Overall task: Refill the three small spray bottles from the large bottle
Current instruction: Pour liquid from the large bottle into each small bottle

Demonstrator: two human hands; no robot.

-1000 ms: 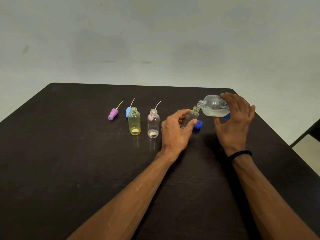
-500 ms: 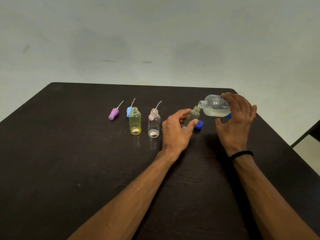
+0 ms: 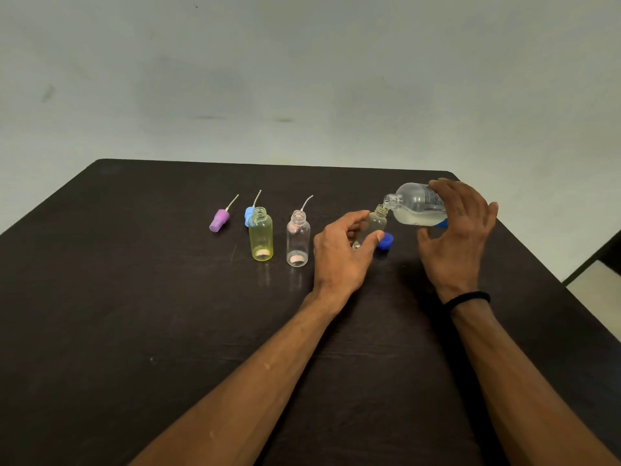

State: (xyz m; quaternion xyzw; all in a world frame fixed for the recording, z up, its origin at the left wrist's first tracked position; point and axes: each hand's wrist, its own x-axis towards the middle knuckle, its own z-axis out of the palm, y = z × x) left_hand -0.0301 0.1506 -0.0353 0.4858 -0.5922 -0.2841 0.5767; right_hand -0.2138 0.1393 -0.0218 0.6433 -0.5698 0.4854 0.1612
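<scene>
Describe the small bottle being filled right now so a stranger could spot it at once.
On the dark table, three small open bottles stand in a row. It is the rightmost small bottle, gripped by the left hand. Unlike the yellow bottle and the clear bottle, it sits under the tilted large bottle.

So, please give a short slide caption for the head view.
Right hand tips large bottle over small bottle held by left hand.

**Bottles at the pour**

The large bottle, clear and part full, is lying tipped, mouth just above the small clear bottle. At nine o'clock, a pink-tinted bottle and yellow bottle are standing upright, uncapped.
</scene>
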